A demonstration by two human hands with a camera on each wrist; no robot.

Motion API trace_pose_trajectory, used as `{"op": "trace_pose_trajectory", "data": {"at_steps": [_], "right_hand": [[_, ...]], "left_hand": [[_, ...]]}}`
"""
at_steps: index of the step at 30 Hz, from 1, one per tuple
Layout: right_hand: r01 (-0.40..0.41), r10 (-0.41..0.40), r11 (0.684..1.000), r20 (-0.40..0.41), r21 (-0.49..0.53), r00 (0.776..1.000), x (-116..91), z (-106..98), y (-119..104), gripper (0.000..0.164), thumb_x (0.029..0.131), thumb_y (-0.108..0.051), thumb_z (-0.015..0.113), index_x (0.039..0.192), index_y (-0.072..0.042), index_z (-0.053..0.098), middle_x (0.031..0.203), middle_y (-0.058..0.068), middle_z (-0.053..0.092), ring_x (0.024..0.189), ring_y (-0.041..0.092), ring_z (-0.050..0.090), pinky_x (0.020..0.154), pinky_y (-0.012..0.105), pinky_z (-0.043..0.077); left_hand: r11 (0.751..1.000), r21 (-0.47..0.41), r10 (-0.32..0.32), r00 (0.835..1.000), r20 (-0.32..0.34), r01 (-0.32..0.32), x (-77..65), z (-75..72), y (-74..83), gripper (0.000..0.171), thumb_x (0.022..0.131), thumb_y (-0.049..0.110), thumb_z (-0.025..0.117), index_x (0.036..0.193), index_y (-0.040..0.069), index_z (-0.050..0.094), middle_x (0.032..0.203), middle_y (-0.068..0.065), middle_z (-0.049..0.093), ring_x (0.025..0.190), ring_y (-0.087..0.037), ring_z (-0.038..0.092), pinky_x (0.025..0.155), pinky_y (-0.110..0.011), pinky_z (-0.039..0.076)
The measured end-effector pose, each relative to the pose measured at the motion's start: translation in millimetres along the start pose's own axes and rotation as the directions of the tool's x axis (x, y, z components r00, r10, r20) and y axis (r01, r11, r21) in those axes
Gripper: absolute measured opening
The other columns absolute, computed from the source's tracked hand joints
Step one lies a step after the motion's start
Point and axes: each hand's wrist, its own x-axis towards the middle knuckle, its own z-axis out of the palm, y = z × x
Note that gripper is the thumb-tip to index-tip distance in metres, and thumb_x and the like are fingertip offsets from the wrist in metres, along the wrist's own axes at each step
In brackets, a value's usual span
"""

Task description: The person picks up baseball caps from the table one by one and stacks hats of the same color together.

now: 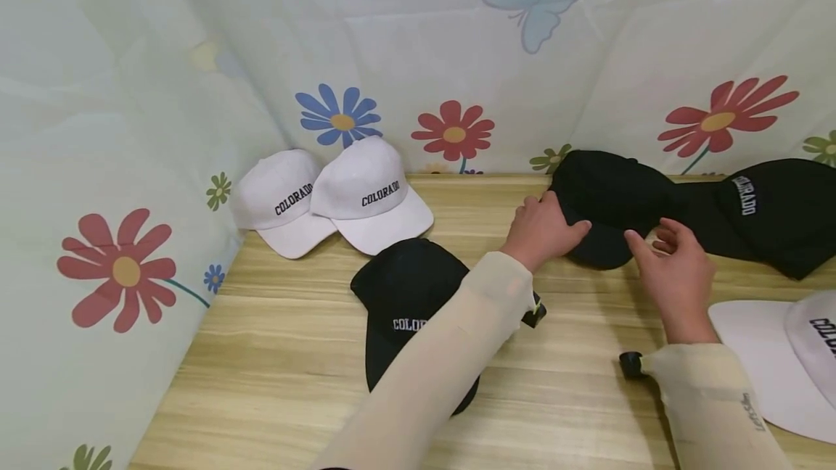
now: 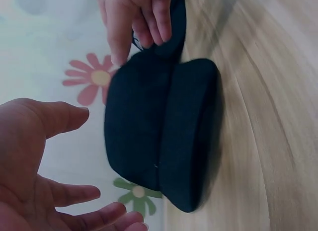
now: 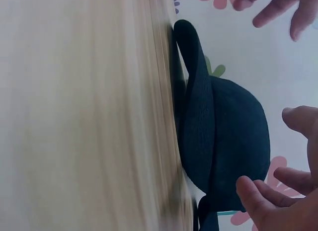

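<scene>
A plain-sided black cap (image 1: 604, 191) lies at the back of the table, brim toward me, between my two hands. At its left, my left hand (image 1: 542, 227) is spread with the thumb out; the left wrist view shows a gap between that hand (image 2: 44, 166) and the cap (image 2: 139, 121). My right hand (image 1: 675, 267) is on the cap's other side, thumb and fingers apart. In the right wrist view the right hand's fingertips overlap the crown of the cap (image 3: 238, 131). Neither hand grips anything.
Two white caps (image 1: 277, 198) (image 1: 369, 187) overlap at the back left. One black cap (image 1: 405, 289) lies partly under my left forearm. Another black cap (image 1: 784, 209) is at the right, beside a white cap (image 1: 751, 354). A flowered curtain (image 1: 418, 35) backs the wooden table (image 1: 261, 383).
</scene>
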Motion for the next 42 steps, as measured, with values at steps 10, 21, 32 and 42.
{"op": "trace_pose_trajectory", "data": {"at_steps": [10, 21, 32, 42], "right_hand": [[-0.060, 0.064, 0.996, 0.064, -0.072, 0.996, 16, -5, 10, 0.092, 0.090, -0.065, 0.048, 0.152, -0.002, 0.022, 0.152, 0.027, 0.033, 0.133, 0.044, 0.040, 0.104, 0.059, 0.037], [-0.042, 0.068, 0.989, 0.180, -0.142, 0.981, 25, 0, 12, 0.106, 0.086, -0.073, 0.046, 0.151, 0.006, 0.017, 0.150, 0.032, 0.031, 0.132, 0.049, 0.037, 0.105, 0.061, 0.034], [-0.010, 0.047, 0.979, 0.183, -0.202, 0.982, 36, 5, 13, 0.105, 0.088, -0.070, 0.046, 0.148, 0.012, 0.020, 0.146, 0.037, 0.033, 0.133, 0.052, 0.034, 0.107, 0.062, 0.030], [0.013, 0.021, 0.978, 0.156, -0.210, 0.988, 37, 9, 8, 0.098, 0.091, -0.064, 0.047, 0.147, 0.013, 0.023, 0.144, 0.037, 0.035, 0.131, 0.052, 0.035, 0.107, 0.060, 0.031]], "left_hand": [[0.993, 0.021, -0.115, 0.993, -0.011, 0.115, 26.9, 16.6, 3.1, 0.068, 0.088, 0.061, 0.056, 0.138, 0.017, 0.047, 0.131, -0.003, 0.051, 0.115, -0.019, 0.050, 0.092, -0.031, 0.047], [0.985, 0.079, -0.152, 0.988, 0.010, 0.150, 46.5, 26.1, -1.4, 0.067, 0.088, 0.063, 0.055, 0.138, 0.020, 0.048, 0.132, -0.001, 0.052, 0.116, -0.019, 0.050, 0.091, -0.033, 0.046], [0.994, 0.076, -0.080, 0.995, 0.059, 0.076, 69.1, 38.2, -6.8, 0.071, 0.088, 0.063, 0.054, 0.143, 0.020, 0.043, 0.138, 0.000, 0.051, 0.124, -0.019, 0.048, 0.096, -0.032, 0.044], [0.997, 0.065, -0.041, 0.994, 0.102, 0.034, 68.8, 35.2, -4.6, 0.080, 0.089, 0.061, 0.053, 0.154, 0.022, 0.025, 0.143, 0.000, 0.051, 0.126, -0.023, 0.046, 0.098, -0.033, 0.042]]}}
